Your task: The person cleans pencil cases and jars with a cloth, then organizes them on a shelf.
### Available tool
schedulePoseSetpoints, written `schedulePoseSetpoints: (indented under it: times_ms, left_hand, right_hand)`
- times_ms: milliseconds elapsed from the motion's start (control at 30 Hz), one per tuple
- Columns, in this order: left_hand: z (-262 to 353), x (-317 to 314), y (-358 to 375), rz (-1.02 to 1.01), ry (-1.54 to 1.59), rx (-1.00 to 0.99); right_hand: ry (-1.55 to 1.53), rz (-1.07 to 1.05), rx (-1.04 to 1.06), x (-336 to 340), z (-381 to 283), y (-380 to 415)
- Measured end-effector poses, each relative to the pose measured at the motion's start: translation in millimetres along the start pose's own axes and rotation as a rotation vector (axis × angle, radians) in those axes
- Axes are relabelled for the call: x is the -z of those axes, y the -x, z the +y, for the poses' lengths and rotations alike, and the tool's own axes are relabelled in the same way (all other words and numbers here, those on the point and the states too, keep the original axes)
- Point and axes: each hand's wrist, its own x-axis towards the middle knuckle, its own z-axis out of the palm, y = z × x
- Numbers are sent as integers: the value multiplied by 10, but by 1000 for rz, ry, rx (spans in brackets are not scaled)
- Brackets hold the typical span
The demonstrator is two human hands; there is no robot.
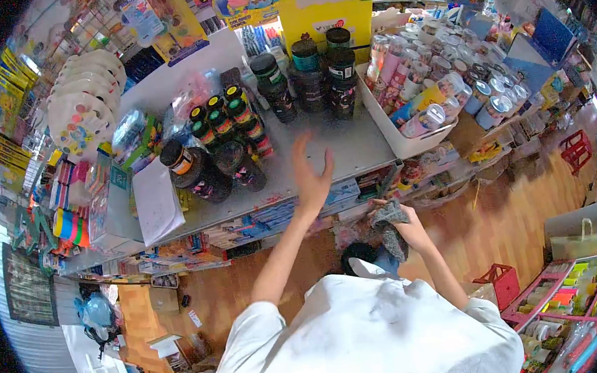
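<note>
1. Currently, from the head view, I see the white bin (419, 146) of tubes on the grey counter (357, 142).
2. Left of the bin, over the counter, I have the left hand (312, 178) with fingers spread; I cannot tell whether it touches the surface.
3. Nearer me than the bin, off the counter's front edge, my right hand (410, 230) pinches a crumpled grey cloth (390, 222).
4. Dark jars (342, 87) stand just left of the bin, small lidded jars (220, 122) farther left.

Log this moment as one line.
Left hand: open, empty, over grey flat counter | Right hand: gripping crumpled grey cloth | Ahead: dark round-lidded jars
</note>
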Motion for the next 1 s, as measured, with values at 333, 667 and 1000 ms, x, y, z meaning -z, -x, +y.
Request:
schedulePoseSetpoints:
  times_ms: [333, 667, 1000]
  left_hand:
    - [48, -963, -1361, 18, -29, -99]
    - [60, -822, -1110, 132, 63, -149]
    - [717, 333, 449, -354, 344, 59]
  right_hand:
    - [70, 112, 37, 126, -118, 306]
    - [101, 19, 136, 338, -411, 483]
    - [65, 125, 601, -229, -1355, -62]
